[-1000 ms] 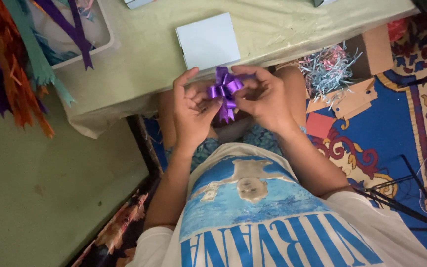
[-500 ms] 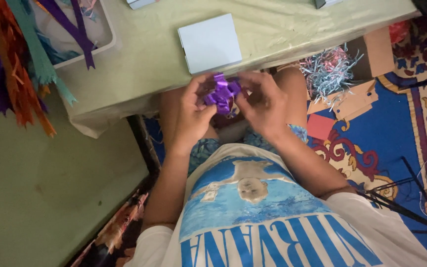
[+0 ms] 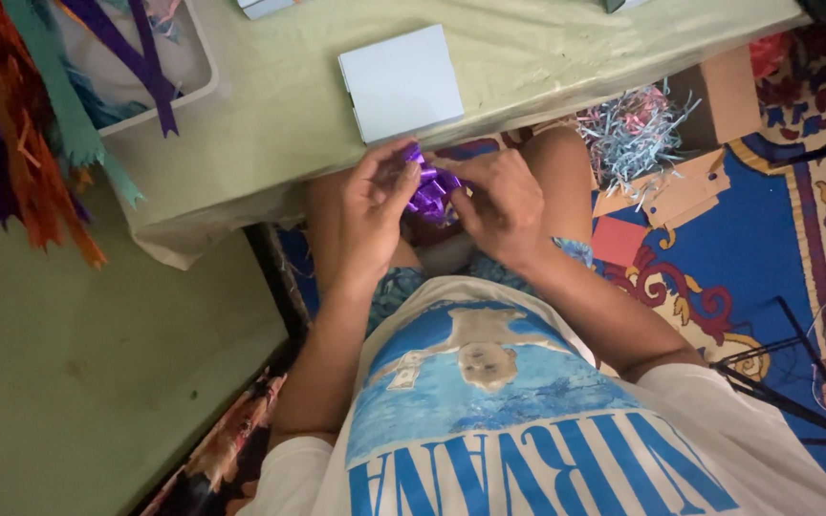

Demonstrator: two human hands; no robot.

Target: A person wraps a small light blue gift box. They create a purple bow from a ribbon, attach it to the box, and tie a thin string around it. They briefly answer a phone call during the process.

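Landmark: the table (image 3: 270,124). Far left on it, a tray (image 3: 198,91) w/ purple, green & orange ribbons (image 3: 40,143) spilling over its edge. Just below the table's near edge we hold a purple bow (image 3: 429,191) betw. both hands, close together. Our left hand (image 3: 370,215) pinches the bow's left side, fingers curled on it; our right hand (image 3: 499,205) grips the right side. On the table just above the bow: a pale blue box (image 3: 401,81). Right of the table, on the rug (image 3: 767,239), shredded paper (image 3: 633,134) & cardboard scraps (image 3: 681,196).
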